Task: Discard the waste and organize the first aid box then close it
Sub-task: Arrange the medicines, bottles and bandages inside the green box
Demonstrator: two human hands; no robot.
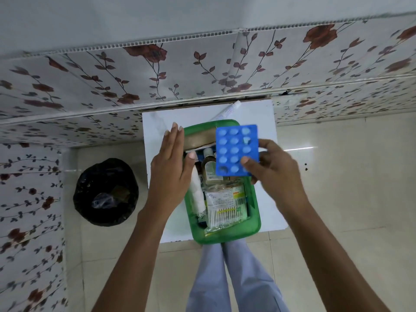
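Note:
A green first aid box stands open on a small white table. Inside it lie a packet of cotton swabs, a bottle, a white bandage roll and a tan item at the far end. My right hand holds a blue blister pack of tablets above the box, with a few pockets empty. My left hand hovers flat over the box's left edge, fingers extended, holding nothing.
A bin lined with a black bag stands on the floor to the left, with some waste in it. A white tube lies on the table behind the box. Flowered wall panels rise behind and to the left. My legs show below the table.

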